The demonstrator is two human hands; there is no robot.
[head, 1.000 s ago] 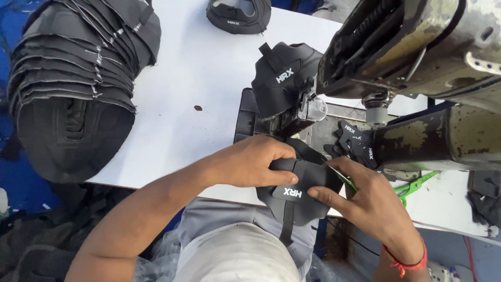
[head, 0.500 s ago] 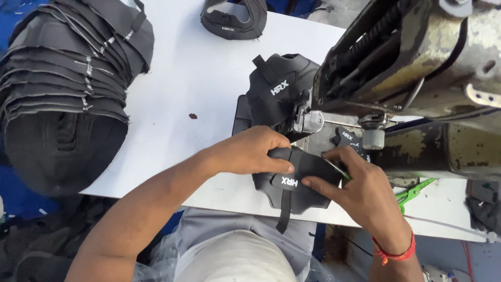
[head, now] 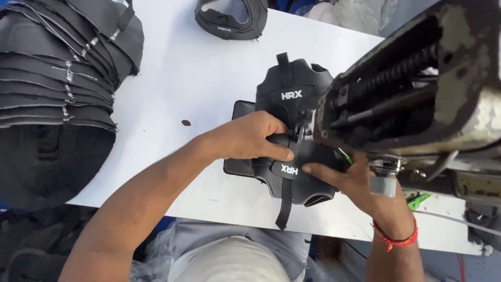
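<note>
Fingertips [head: 284, 154] of your left hand [head: 245, 138] press down on a black shoe upper [head: 292, 175], pinching its folded edge flat just in front of the needle area. Your right hand [head: 360, 188] comes in from the other side, its fingers [head: 315, 169] laid against the same piece beside the white-lettered patch, so the two hands pin it between them. Neither hand is clenched; both are grasping the upper with fingers extended, which keeps the fabric taut and lets you steer it.

That upper lies on the white table [head: 172, 94] at its near edge, right under the head of the sewing machine [head: 412, 89], with a strap [head: 284, 209] hanging toward your lap. You hold it low and flat so the seam line stays level with the presser foot [head: 301, 133], which is partly hidden by your left fingers; whether the foot is down on the fabric cannot be told.

A second upper [head: 292, 86] sits just behind it, touching the machine on the far side. A dark flat plate [head: 241, 112] shows beneath both pieces.

Further out, a third upper [head: 232, 21] rests at the far table edge, well apart. To your left a tall stack [head: 62, 78] of black pieces stands within arm's reach. A red thread band [head: 396, 241] circles your right wrist.
</note>
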